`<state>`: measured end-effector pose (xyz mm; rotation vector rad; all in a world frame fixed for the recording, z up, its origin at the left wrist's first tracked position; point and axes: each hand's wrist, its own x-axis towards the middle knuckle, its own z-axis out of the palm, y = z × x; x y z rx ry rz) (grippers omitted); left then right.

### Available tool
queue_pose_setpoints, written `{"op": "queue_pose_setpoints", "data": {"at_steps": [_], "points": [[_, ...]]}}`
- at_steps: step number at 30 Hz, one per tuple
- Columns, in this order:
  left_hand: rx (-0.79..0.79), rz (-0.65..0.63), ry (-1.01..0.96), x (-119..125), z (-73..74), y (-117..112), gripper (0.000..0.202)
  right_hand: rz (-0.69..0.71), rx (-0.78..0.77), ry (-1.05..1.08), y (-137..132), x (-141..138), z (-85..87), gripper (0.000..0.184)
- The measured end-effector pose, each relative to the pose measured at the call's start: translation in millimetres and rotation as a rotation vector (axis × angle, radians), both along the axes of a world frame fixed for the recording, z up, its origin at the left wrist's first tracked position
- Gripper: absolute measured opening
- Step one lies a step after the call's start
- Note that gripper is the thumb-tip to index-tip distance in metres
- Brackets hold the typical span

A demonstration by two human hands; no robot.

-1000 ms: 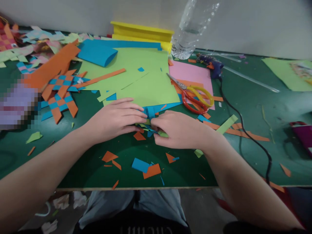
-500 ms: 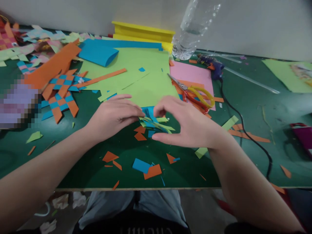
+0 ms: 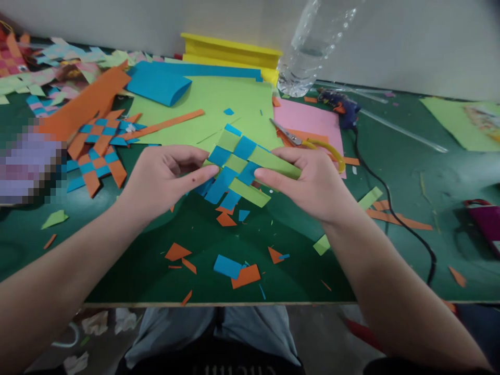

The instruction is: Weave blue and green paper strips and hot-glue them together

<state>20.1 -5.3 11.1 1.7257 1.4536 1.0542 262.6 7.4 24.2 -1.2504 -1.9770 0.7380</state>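
A black top (image 3: 211, 358) is worn, printed across the front with pale lettering (image 3: 242, 371) cut off by the view's lower edge. Faded blue-grey trousers (image 3: 167, 333) are worn below. The left thumb (image 3: 199, 178) is marked by a small dark spot.

Across the green tabletop (image 3: 136, 271), strewn with orange scraps (image 3: 177, 252) near the front; farther back, laid with a light-green sheet (image 3: 230, 94), pink paper (image 3: 307, 115), clear bottle (image 3: 307, 52) and glue gun (image 3: 347, 113)

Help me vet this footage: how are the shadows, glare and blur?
In the head view: soft shadow on the green tabletop below the woven blue and lime paper piece; glints on the clear plastic bottle; slight softness overall; coarse pixel blocks at the left edge.
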Motion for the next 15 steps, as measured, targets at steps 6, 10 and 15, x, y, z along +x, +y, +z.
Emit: {"op": "queue_pose_setpoints", "data": {"at_steps": [6, 10, 15], "points": [[-0.220, 0.001, -0.122, -1.0, -4.3, 3.0, 0.037, 0.017, -0.066, 0.019, 0.3, -2.2, -7.9, 0.039], [-0.272, -0.040, -0.139, -5.2, -7.9, 4.7, 0.046, 0.017, 0.180, -0.010, -3.3, -4.2, -7.5, 0.051], [-0.229, -0.134, -0.145, -9.8, -12.3, 9.9, 0.052, 0.268, 0.533, -0.224, -8.2, -5.3, -4.4, 0.062]]}}
